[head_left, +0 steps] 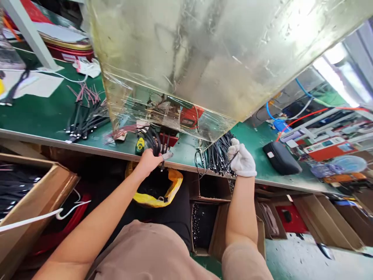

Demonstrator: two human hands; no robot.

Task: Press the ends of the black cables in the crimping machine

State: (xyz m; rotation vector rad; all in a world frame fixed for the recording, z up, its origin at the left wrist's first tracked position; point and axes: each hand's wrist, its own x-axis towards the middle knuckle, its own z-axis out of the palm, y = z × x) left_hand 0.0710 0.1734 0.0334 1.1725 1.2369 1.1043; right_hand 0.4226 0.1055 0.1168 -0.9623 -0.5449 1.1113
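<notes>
My left hand (149, 162) is bare apart from a grey covering on one fingertip. It is closed at the bench edge on a black cable (162, 168), whose end shows below the fingers. A bundle of black cables (155, 139) and a yellow-and-black handle (140, 145) lie right beside it. In a white glove, my right hand (242, 159) is closed on a thin black cable (234, 157). A large pile of black cables (219, 153) with metal ends lies just left of the glove. Between the hands, a red-and-black machine (169, 139) sits under a clear plastic guard (186, 50).
A yellow-rimmed bag (157, 201) hangs open below the bench edge. Cardboard boxes (223, 225) stand under the bench, another (62, 177) at left. A black case (281, 158) lies at right, and more cables (84, 120) at left. The guard overhangs the work area.
</notes>
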